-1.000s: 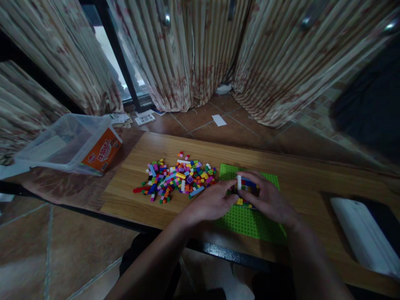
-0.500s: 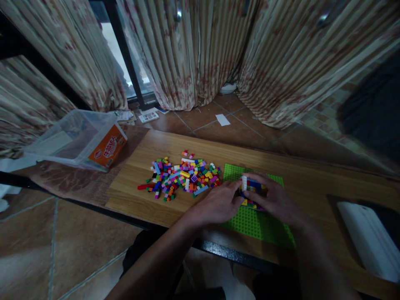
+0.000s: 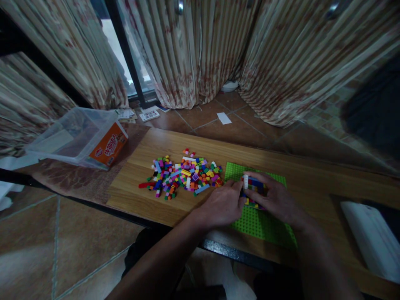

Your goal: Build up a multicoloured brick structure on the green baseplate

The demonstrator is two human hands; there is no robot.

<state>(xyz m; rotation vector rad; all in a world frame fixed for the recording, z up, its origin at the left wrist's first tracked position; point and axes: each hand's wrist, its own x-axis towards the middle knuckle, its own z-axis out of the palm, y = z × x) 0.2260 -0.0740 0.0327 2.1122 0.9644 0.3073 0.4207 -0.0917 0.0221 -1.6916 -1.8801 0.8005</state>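
A green studded baseplate lies on the wooden table. On it stands a small multicoloured brick build with a white brick at its left end. My left hand rests on the plate's left edge, fingers curled against the build's left side. My right hand cups the build from the right, fingers bent over its top. Left of the plate lies a loose pile of small coloured bricks.
A clear plastic tub with an orange label lies tipped on a brown mat at the table's left end. A white object sits on a dark patch at the right. Striped curtains hang behind; papers lie on the tiled floor.
The view has shifted slightly. Both hands stay on the brick build on the baseplate, with hardly any movement.
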